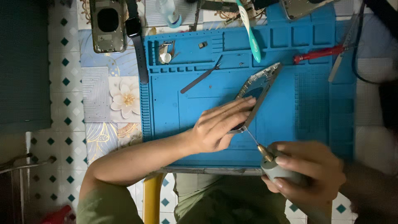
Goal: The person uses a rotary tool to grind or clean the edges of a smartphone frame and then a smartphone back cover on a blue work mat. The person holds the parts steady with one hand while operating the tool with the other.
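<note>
Steadiness looks like the whole job here. On the blue silicone repair mat (290, 124), the left hand (215, 126) lies fingers together, pressing the lower end of the silvery phone frame (259, 89) flat at the mat's middle. The right hand (309, 170), at the mat's near edge, grips a grey pen-shaped rotary tool (277, 166), its thin bit touching the frame's lower corner. I'd keep that bit shallow and the frame pinned.
</note>
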